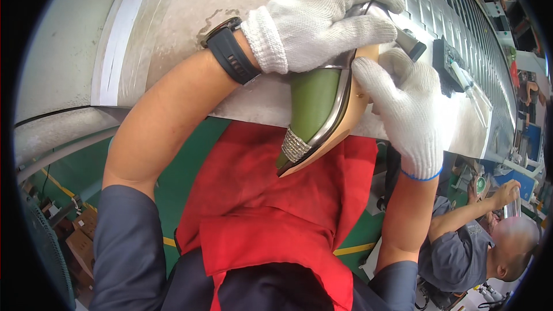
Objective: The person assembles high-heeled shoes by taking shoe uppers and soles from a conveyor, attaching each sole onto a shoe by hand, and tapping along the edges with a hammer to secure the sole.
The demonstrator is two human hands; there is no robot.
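A high-heeled shoe point(344, 116) with a tan sole and a silvery edge is tilted over the bench edge, its pointed toe aimed down toward me. Inside it sits a green shoe last point(314, 101), and a sparkling rhinestone strap point(295, 145) crosses the toe. My left hand point(325, 23), in a white knit glove, is wrapped over the shoe's back part. On the sole side, my right hand point(406, 101), gloved too, grips near the arch with bent fingers. Past the hands sticks out a dark-tipped heel point(412, 46). The gloves hide the shoe's rear upper.
The shoe is above a pale covered worktable point(167, 40). To the right lie a dark block point(446, 63) and a clear syringe-like tube point(468, 83). Metal rollers point(455, 17) run along the far side. A co-worker point(461, 247) sits at lower right, holding a clear object.
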